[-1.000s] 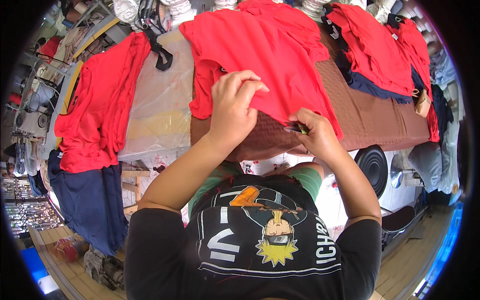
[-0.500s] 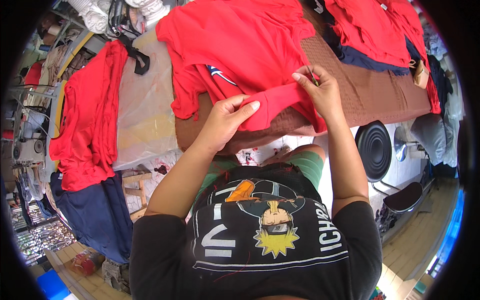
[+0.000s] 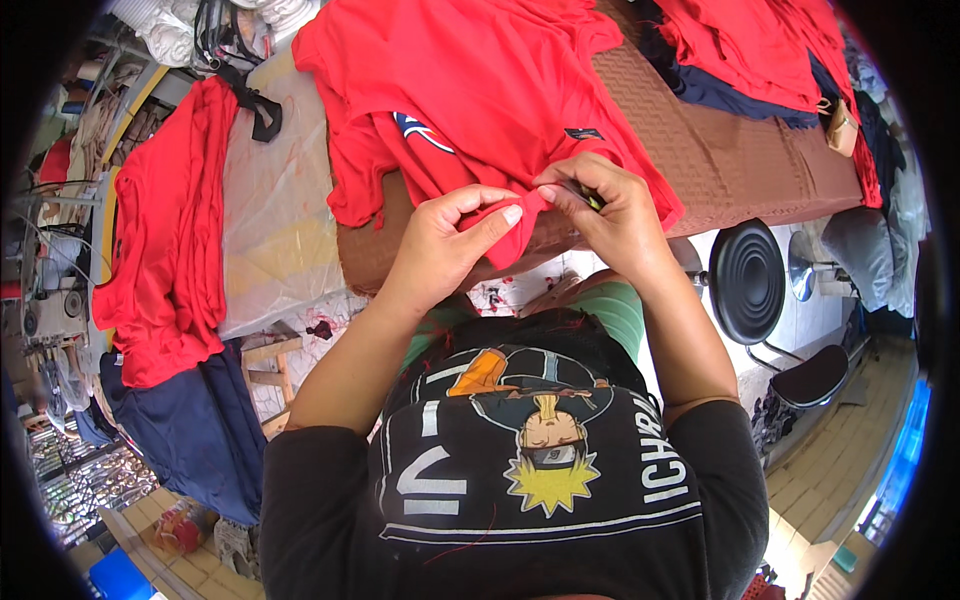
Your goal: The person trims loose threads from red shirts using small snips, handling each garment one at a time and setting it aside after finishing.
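A red shirt (image 3: pixel 460 75) lies spread on the brown-covered table in front of me, a blue and white print showing on it. My left hand (image 3: pixel 447 238) pinches a gathered part of its near edge between thumb and fingers. Close beside it, my right hand (image 3: pixel 612 212) is closed on the same edge, thumb against fingers. Tucked in the right hand is a small dark tool with a yellow-green part (image 3: pixel 592 199); the fingers cover most of it. A dark label (image 3: pixel 583 133) shows on the shirt just beyond the right hand.
The brown-covered table (image 3: pixel 740 175) has more red and navy garments (image 3: pixel 745 50) at its far right. To the left, red garments (image 3: pixel 170 220) and navy cloth (image 3: pixel 190 430) hang over a plastic-covered surface (image 3: pixel 285 200). A round black stool (image 3: pixel 747 280) stands at the right.
Both hands have come closer together, the right one moving left and slightly down. The stretched edge between them is now bunched, and the dark label has come into view.
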{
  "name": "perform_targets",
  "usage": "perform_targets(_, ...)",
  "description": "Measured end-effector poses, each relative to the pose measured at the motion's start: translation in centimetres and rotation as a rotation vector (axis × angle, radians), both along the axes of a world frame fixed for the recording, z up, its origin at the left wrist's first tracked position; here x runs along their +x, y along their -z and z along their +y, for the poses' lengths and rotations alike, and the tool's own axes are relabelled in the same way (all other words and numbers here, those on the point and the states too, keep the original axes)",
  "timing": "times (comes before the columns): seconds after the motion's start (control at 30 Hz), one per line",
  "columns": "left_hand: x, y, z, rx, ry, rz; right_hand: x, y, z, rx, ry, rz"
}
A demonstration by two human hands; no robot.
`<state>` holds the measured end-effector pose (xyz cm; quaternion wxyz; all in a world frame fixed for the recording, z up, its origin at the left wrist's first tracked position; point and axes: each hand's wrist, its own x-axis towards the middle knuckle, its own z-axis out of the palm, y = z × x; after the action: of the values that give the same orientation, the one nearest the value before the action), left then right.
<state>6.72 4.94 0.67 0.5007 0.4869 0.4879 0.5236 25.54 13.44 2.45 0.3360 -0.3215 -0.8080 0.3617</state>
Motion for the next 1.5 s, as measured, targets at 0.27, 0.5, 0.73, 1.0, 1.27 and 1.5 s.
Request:
perform_targets(0.27,0.2,-0.6,-0.3,-0.003,-0.045,-0.029,0.4,-1.9,-1.6,0.257,-0.018,-0.072)
perform_targets(0.5,0.3,-1.1,0.6,0.543,-0.254,0.553,0.1,-1.4,-0.6,-0.286,-0.040,0.010)
perform_targets(0.73,0.9,-4.3,3.4,0.685,-0.385,0.731,4.8,-3.6,5.0,0.205,0.400,0.723)
perform_targets(1.0,4.7,-13.3,-6.1,0.625,0.943,-0.215,14.9,-0.2,8.7,0.068,0.766,0.499)
perform_targets(1.27,7.0,-13.7,-7.6,0.869,0.739,-0.481,2.6,-1.1,7.7,-0.180,0.486,0.070)
perform_targets(1.5,2.2,-9.8,-2.8,1.156,0.449,0.453,-8.0,3.0,13.1,-0.217,0.298,0.016)
